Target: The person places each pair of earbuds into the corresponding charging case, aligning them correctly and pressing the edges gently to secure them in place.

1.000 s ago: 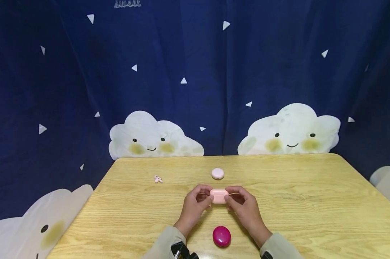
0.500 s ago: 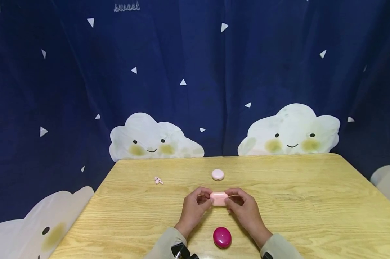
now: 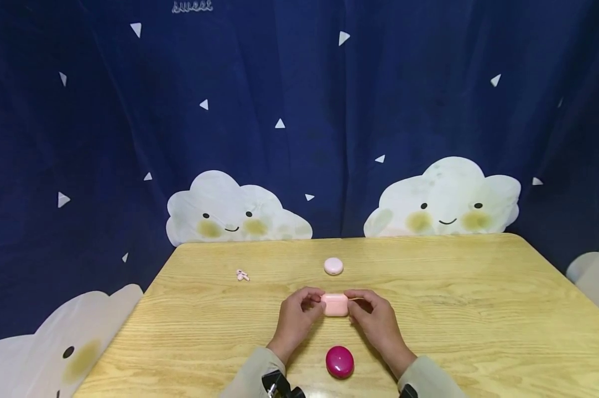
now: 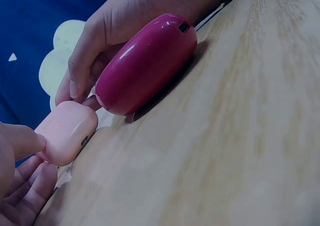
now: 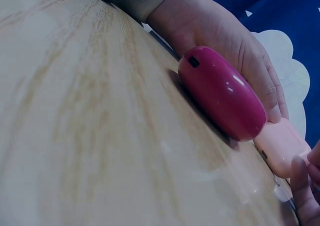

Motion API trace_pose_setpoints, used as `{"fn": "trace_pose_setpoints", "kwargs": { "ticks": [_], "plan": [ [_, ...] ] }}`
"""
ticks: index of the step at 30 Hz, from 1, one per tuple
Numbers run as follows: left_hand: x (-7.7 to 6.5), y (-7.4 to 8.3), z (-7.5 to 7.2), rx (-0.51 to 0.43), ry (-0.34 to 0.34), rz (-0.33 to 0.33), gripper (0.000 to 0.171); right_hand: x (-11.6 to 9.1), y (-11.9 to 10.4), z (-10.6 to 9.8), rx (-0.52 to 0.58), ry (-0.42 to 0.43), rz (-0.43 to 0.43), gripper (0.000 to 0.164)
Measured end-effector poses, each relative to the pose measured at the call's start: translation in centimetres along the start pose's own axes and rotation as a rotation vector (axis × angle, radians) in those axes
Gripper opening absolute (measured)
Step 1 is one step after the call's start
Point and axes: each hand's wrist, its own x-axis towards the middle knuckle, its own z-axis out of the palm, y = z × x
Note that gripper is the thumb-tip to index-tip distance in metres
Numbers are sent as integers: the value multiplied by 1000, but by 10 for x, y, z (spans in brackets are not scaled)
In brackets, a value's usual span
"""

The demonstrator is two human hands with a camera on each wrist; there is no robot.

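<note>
A light pink earbud case (image 3: pixel 336 305) lies at the middle of the table with its lid down. My left hand (image 3: pixel 299 318) pinches its left end between thumb and fingers, and my right hand (image 3: pixel 379 323) pinches the right end. In the left wrist view the case (image 4: pixel 70 131) shows a small port on its lower edge. Between my forearms sits a glossy magenta round case (image 3: pixel 339 362). It stands out large in the right wrist view, where the magenta case (image 5: pixel 222 93) has a dark port in its side.
Beyond my hands is a pale pink round case (image 3: pixel 333 266). Small pale earbuds (image 3: pixel 242 275) lie together at the back left of the wooden table (image 3: pixel 478 309). A dark blue curtain (image 3: pixel 299 110) with clouds hangs behind the far edge.
Both hands stay at the ends of the pink earbud case, which has shifted only slightly. The other things lie where they were; the head view tilts a little.
</note>
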Motion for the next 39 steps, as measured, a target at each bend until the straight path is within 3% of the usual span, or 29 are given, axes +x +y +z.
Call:
{"fn": "trace_pose_setpoints", "kwargs": {
  "ticks": [7, 15, 18, 39],
  "plan": [
    [-1, -1, -1, 10, 0, -2, 15, 1, 0, 2, 14, 11, 17, 16],
    [-3, 1, -1, -114, -22, -91, 20, 0, 2, 3, 56, 8, 11, 15],
    [-3, 3, -1, -120, -24, -112, 21, 0, 2, 3, 83, 1, 5, 16],
    [0, 0, -1, -112, 2, -121, 25, 2, 2, 4, 49, -26, 15, 20]
  ]
}}
